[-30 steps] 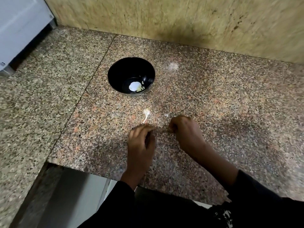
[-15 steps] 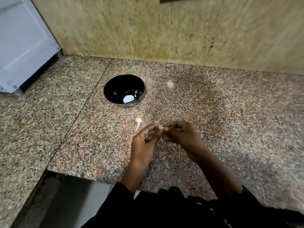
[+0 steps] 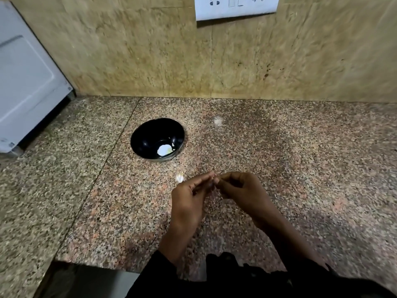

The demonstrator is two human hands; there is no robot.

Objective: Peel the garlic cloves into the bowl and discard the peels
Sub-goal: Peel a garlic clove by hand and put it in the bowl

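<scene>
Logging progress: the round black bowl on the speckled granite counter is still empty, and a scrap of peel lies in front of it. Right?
Not quite. The head view shows the round black bowl already holds pale peeled garlic. The scrap of peel does lie in front of it on the speckled granite counter.

Scene is lit dimly and evenly from overhead; a small glare spot is seen on the table [image 3: 217,121] and glints inside the bowl [image 3: 148,134]. Soft shadows are cast under the arms. Motion blur is smeared across the wall [image 3: 150,50]; edges are bent by wide-angle distortion.
</scene>
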